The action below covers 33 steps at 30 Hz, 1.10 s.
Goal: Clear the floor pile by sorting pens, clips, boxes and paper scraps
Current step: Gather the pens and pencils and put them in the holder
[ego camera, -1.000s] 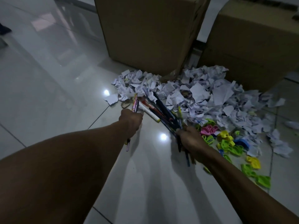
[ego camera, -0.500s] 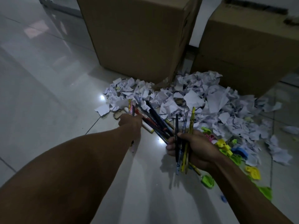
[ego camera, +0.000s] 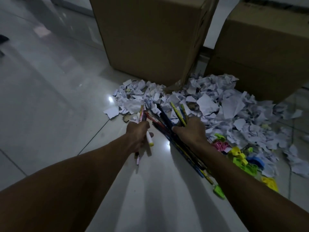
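I am seeing my left hand (ego camera: 137,133) curling around a few pens (ego camera: 142,114), among them a white marker (ego camera: 150,139) with a yellow cap pointing down to the floor (ego camera: 50,114). Just beside it, my right hand (ego camera: 190,131) is gripping a bigger bundle of pens (ego camera: 167,121), dark and yellow ones, fanning out above and below the fist. The paper scraps (ego camera: 209,104) are lying in a heap behind both hands, against two cardboard boxes (ego camera: 150,39). The coloured clips (ego camera: 240,158) are lying on the tiles right of my right forearm.
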Tool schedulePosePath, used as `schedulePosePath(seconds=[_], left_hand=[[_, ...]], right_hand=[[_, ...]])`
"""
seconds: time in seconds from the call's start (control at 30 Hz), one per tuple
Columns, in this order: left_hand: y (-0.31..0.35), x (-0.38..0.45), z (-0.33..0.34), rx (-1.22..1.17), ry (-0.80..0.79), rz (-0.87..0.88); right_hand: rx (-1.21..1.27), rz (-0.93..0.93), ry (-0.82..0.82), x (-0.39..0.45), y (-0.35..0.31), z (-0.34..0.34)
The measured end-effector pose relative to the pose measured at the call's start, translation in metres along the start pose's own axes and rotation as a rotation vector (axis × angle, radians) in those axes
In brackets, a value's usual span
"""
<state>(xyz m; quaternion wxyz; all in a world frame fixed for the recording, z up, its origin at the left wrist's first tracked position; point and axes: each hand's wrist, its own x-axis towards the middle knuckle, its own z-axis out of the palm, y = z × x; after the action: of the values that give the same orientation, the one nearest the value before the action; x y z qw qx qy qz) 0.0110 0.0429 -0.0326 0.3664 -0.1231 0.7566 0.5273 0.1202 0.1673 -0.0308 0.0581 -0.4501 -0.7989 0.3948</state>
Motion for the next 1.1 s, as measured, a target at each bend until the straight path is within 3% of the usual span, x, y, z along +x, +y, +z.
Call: schedulePosePath(seconds=[0.2, 0.5, 0.7, 1.1], left_hand=[[-0.008, -0.001, -0.017, 0.092, -0.027, -0.003], [-0.005, -0.001, -0.030, -0.018, -0.047, 0.034], [-0.002, -0.004, -0.019, -0.130, -0.124, -0.076], [-0.008, 0.008, 0.022, -0.010, 0.023, -0.041]], right_hand=[[-0.386, -0.098, -0.022, 0.008, -0.014, 0.012], [-0.487, -0.124, -0.115, 0.009, -0.021, 0.007], [-0.589, -0.170, -0.124, 0.004, -0.016, 0.002], [0.059, 0.108, -0.096, 0.002, 0.005, -0.023]])
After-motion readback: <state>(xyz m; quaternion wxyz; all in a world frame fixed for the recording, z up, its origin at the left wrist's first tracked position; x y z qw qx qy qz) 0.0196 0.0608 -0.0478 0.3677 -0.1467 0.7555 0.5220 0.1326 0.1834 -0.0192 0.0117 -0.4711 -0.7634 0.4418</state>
